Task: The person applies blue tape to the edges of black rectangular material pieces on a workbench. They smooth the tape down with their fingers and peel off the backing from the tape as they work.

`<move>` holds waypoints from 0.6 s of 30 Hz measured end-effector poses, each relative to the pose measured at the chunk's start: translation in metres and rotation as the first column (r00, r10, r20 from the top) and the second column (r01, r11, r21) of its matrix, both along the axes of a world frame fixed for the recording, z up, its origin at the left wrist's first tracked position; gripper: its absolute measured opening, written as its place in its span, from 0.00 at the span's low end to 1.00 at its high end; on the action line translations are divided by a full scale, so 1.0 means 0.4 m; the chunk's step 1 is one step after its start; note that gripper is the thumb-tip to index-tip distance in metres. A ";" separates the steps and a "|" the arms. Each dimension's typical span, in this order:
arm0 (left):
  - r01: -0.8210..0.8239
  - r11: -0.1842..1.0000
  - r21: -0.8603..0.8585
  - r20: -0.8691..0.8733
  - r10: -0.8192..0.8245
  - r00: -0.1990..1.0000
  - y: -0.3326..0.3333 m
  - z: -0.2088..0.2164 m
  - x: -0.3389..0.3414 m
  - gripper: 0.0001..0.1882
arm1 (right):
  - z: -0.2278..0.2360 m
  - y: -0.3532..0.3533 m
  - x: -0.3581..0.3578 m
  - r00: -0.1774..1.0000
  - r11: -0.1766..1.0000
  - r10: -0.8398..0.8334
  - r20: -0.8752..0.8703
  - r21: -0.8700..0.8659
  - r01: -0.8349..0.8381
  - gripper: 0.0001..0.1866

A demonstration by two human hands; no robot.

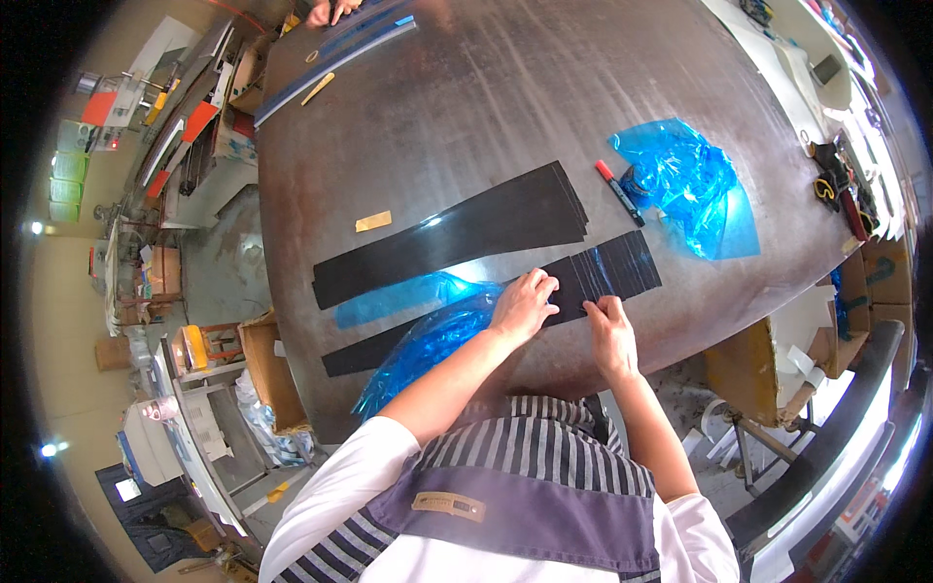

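A long black strip lies across the near part of the metal table, with thin bluish lines running over its right end. My left hand rests on the strip's middle, fingers curled; what they grip is hidden. Close by on the right, my right hand pinches at the strip's near edge, and whatever is between thumb and forefinger is too small to name. Crumpled blue plastic film spreads over the strip beside my left hand and forearm. Beyond it, a stack of wider black strips lies slantwise.
A second heap of blue film sits at the right, beside a red-capped marker. A tan piece lies left of the stack. Another person's hands show at the far edge, near long blue-grey strips. Cardboard boxes flank the table.
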State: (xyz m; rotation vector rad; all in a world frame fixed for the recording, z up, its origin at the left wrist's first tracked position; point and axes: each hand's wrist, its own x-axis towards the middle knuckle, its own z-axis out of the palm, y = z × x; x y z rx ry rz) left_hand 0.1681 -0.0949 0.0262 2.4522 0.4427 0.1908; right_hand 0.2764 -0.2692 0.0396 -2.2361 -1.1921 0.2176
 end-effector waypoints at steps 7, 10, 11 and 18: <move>-0.021 0.999 -0.034 -0.011 0.021 1.000 0.005 -0.012 -0.003 0.22 | -0.086 0.017 -0.007 0.971 0.977 0.206 0.120 -0.079 -0.197 0.06; -0.046 0.998 -0.039 0.009 0.046 0.999 0.004 -0.010 -0.004 0.24 | -0.043 0.040 0.007 0.991 0.999 0.015 0.129 0.036 -0.020 0.02; -0.055 0.998 -0.042 0.019 0.055 0.998 0.003 -0.006 -0.006 0.24 | -0.041 0.045 0.013 0.980 0.991 -0.133 0.148 0.049 0.127 0.02; -0.054 0.997 -0.046 0.008 0.054 0.998 0.005 -0.006 -0.002 0.35 | -0.044 0.042 -0.002 0.988 0.998 -0.070 0.139 0.015 0.069 0.06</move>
